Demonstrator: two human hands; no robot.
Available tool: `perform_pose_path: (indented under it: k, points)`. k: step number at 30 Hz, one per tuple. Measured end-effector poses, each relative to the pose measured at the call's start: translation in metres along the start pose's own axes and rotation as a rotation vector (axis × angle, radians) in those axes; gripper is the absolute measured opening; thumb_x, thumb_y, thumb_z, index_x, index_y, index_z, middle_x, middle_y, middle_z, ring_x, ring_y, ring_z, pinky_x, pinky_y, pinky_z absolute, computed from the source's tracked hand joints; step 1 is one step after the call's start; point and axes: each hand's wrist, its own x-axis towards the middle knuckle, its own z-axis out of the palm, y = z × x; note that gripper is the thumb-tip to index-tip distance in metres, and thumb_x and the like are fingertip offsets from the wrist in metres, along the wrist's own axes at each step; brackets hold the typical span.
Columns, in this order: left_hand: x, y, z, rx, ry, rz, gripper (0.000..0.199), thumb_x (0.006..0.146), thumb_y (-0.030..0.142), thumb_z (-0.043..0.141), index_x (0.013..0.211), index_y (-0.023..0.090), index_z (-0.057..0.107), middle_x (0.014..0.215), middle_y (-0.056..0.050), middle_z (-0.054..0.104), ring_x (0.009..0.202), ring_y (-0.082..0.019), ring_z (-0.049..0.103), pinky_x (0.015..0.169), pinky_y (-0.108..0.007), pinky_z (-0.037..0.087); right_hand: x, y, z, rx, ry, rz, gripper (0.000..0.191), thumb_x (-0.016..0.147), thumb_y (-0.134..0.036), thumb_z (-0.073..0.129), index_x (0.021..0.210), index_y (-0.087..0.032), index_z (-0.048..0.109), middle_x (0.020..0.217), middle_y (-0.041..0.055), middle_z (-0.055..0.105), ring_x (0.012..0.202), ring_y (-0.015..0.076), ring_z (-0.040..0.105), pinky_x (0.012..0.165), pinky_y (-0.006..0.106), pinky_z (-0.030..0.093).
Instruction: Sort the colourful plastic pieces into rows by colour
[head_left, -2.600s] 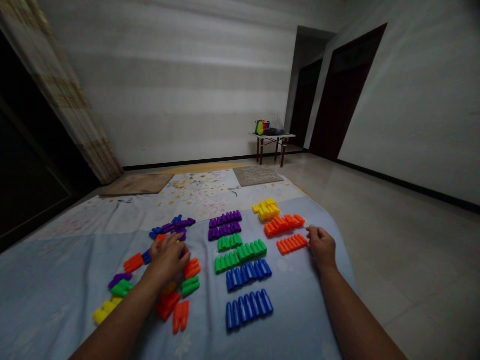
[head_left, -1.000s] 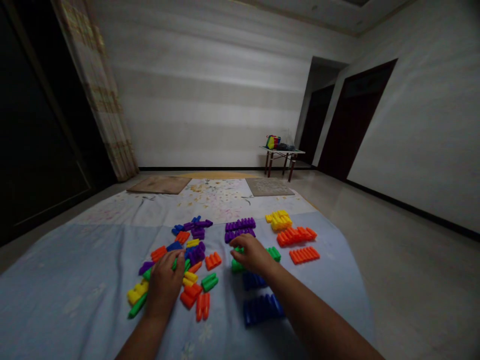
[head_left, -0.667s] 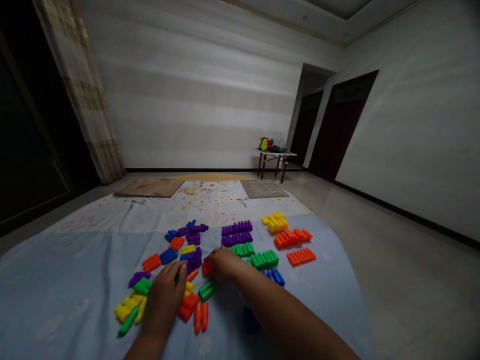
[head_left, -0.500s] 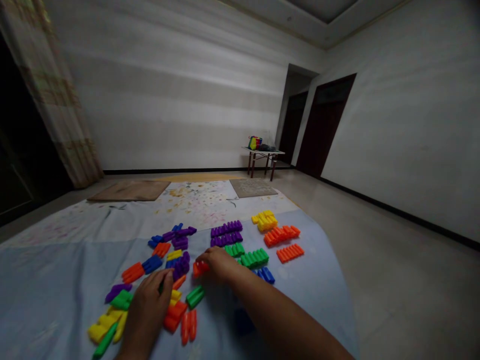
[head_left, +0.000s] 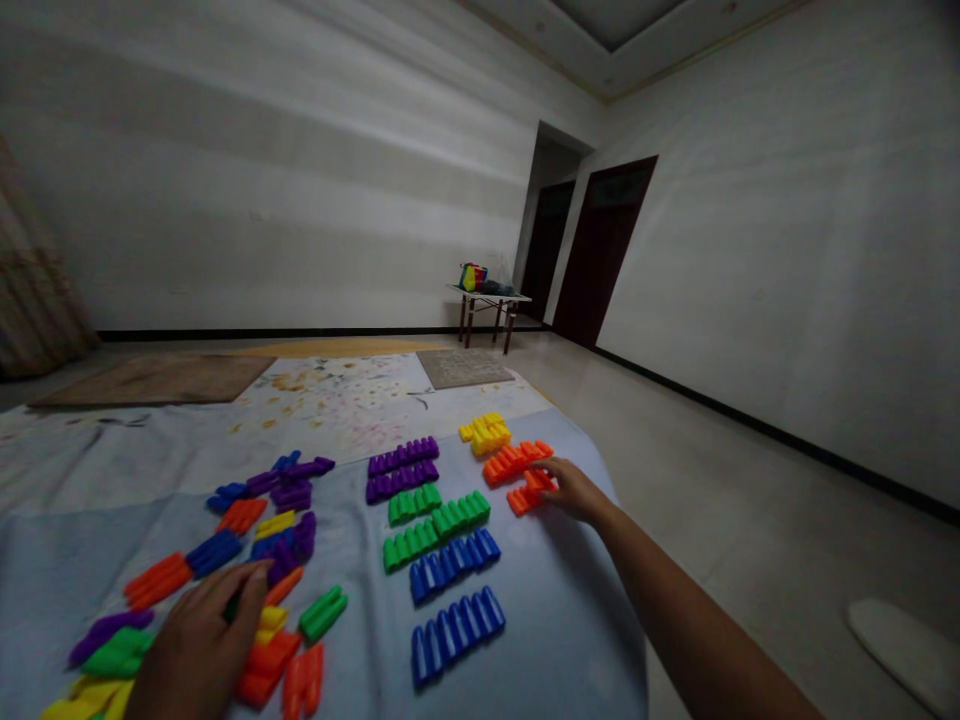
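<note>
My right hand [head_left: 571,488] pinches an orange bullet-shaped plastic block [head_left: 538,484] at the right of the cloth. It rests over a short orange row [head_left: 520,500], just in front of a longer orange row [head_left: 513,461]. My left hand [head_left: 201,640] is curled at the lower left, with a dark green block [head_left: 232,606] partly visible between its fingers. Around it lie mixed loose blocks: a green pair [head_left: 323,613], an orange piece [head_left: 304,681], a blue one [head_left: 214,553] and a purple one [head_left: 110,634].
Sorted rows fill the middle: purple [head_left: 403,469], green [head_left: 436,528] and blue [head_left: 457,635], with yellow [head_left: 486,433] farther back. A brown board [head_left: 157,380] and a grey mat [head_left: 463,369] lie on the flowered far part. A small table [head_left: 491,296] stands by the wall.
My right hand has carried the orange block from the mixed pile rightward to the orange rows. The view has turned right, uncovering the blue rows. My left hand stays by the pile.
</note>
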Motion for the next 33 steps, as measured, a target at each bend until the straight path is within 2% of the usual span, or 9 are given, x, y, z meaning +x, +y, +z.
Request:
perform_pose_path:
  k: [3,7,12,15,19,24,28,33]
  points:
    - [0.001,-0.004,0.002,-0.001,0.000,0.000,0.034,0.078,0.047,0.037,0.084,0.023,0.060,0.095,-0.006,0.067,0.092,-0.025,0.058,0.088,-0.046,0.046,0.003,0.015,-0.009,0.009,0.001,0.035,0.047,0.061,-0.011,0.059,0.106,-0.022,0.064,0.107,0.0052,0.064,0.092,0.0216,0.057,0.086,0.038,0.042]
    - [0.002,-0.009,0.004,0.001,0.004,-0.021,0.034,0.079,0.050,0.034,0.084,0.028,0.059,0.095,-0.003,0.067,0.091,-0.025,0.059,0.086,-0.050,0.047,0.008,0.020,-0.010,0.031,-0.019,0.023,0.045,0.059,-0.010,0.059,0.101,-0.023,0.067,0.103,0.0040,0.066,0.089,0.0208,0.059,0.083,0.036,0.044]
    - [0.002,-0.011,0.005,0.002,0.003,-0.007,0.036,0.079,0.049,0.036,0.085,0.023,0.061,0.095,-0.007,0.067,0.093,-0.026,0.059,0.088,-0.046,0.046,0.009,0.024,-0.006,0.069,-0.042,0.017,0.045,0.055,-0.011,0.064,0.098,-0.021,0.068,0.100,0.0047,0.066,0.088,0.0205,0.059,0.084,0.035,0.044]
    - [0.002,-0.011,0.005,-0.011,-0.001,-0.005,0.036,0.078,0.048,0.039,0.084,0.022,0.062,0.094,-0.008,0.067,0.092,-0.025,0.059,0.087,-0.045,0.047,0.005,0.028,-0.007,0.088,-0.024,0.037,0.044,0.059,-0.016,0.063,0.103,-0.021,0.065,0.107,0.0059,0.063,0.086,0.0182,0.060,0.080,0.033,0.046]
    - [0.001,-0.009,0.005,-0.004,0.017,0.011,0.033,0.080,0.047,0.037,0.085,0.026,0.061,0.095,-0.005,0.067,0.092,-0.025,0.059,0.088,-0.047,0.046,0.002,0.034,-0.007,0.083,0.032,0.101,0.041,0.069,-0.023,0.057,0.109,-0.020,0.062,0.109,0.0077,0.062,0.086,0.0176,0.060,0.078,0.032,0.047]
    - [0.002,-0.008,0.003,-0.003,0.005,0.016,0.039,0.078,0.047,0.039,0.085,0.019,0.064,0.094,-0.009,0.068,0.091,-0.025,0.060,0.086,-0.042,0.047,0.004,0.040,0.003,0.061,0.033,0.193,0.035,0.071,-0.027,0.056,0.103,-0.016,0.065,0.096,0.0063,0.068,0.081,0.0178,0.062,0.076,0.030,0.047]
    - [0.002,-0.005,0.002,-0.017,0.032,0.019,0.041,0.077,0.050,0.040,0.086,0.019,0.064,0.092,-0.008,0.068,0.090,-0.024,0.060,0.087,-0.038,0.046,0.004,0.042,0.007,0.060,0.012,0.215,0.032,0.071,-0.024,0.054,0.100,-0.015,0.066,0.090,0.0050,0.070,0.078,0.0167,0.063,0.073,0.027,0.048]
    - [-0.005,0.010,-0.006,-0.067,0.056,0.005,0.037,0.079,0.047,0.041,0.086,0.019,0.065,0.091,-0.006,0.067,0.091,-0.021,0.059,0.087,-0.032,0.044,0.001,0.037,0.005,0.045,0.063,0.208,0.039,0.074,-0.030,0.050,0.107,-0.012,0.061,0.095,0.0102,0.067,0.084,0.0205,0.062,0.078,0.033,0.047]
